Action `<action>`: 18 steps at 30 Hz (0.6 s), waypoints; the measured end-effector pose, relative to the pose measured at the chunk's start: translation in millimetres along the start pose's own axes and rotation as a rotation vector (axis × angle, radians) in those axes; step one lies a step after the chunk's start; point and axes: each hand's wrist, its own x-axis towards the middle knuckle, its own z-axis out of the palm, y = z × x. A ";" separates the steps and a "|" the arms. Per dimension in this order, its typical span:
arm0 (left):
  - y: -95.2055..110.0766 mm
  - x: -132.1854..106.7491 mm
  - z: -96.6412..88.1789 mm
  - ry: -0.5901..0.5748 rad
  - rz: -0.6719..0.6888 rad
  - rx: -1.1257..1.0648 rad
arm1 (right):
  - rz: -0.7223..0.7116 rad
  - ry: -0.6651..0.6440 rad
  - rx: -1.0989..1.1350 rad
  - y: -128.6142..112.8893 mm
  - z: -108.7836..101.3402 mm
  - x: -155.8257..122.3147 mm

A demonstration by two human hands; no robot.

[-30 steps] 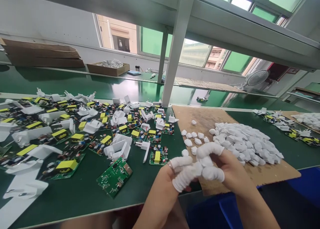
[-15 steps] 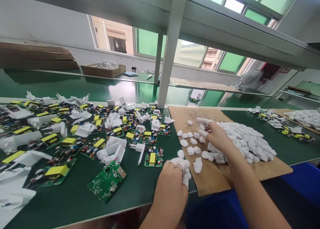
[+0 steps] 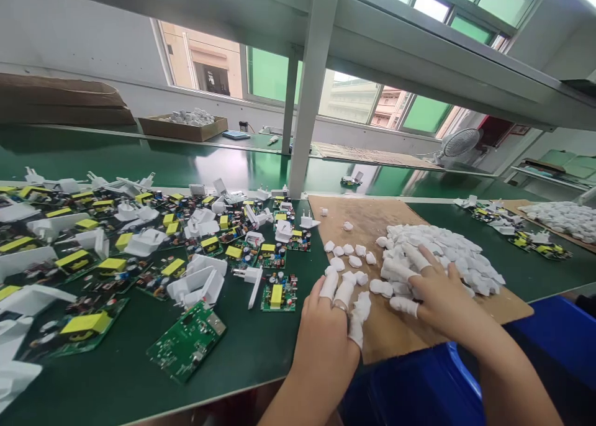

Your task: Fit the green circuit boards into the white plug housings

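My left hand (image 3: 328,333) rests at the left edge of a brown cardboard sheet (image 3: 391,339), white covers on its thumb and fingers. Its fingers are stretched out and apart, by several small white lumps (image 3: 354,262) whose material I cannot make out. A longer white piece (image 3: 362,305) lies against or just beyond the thumb; whether they touch is unclear. My right hand (image 3: 431,289), also with white-covered fingertips, is spread open over the near left side of a heap of white lumps (image 3: 456,252). No lump is plainly gripped by either hand.
Circuit boards with yellow transformers (image 3: 86,323) and white plug housings (image 3: 200,280) crowd the green bench to the left. One board (image 3: 189,342) lies face down near the front edge. A metal post (image 3: 310,97) rises behind. Blue bins (image 3: 419,382) sit below the bench edge.
My right hand has come back from the scattered lumps to the heap, fingers spreading. My left hand has unfolded and reached forward over the cardboard's edge. The view has shifted slightly.
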 end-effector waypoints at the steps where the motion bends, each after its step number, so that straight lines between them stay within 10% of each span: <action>1: -0.9 -0.3 1.6 0.048 0.014 -0.005 | -0.006 -0.036 -0.077 -4.2 1.6 0.9; 10: -1.4 -7.4 -6.6 0.456 0.168 -0.243 | -0.046 0.265 0.042 -8.6 9.0 8.2; 14: 6.2 -10.3 -18.2 0.189 -0.055 -0.579 | -0.357 0.643 0.483 -20.7 -9.3 -16.3; 18: 14.7 -10.9 -22.8 -0.049 -0.161 -0.986 | -0.551 0.427 0.738 -42.5 -31.6 -32.4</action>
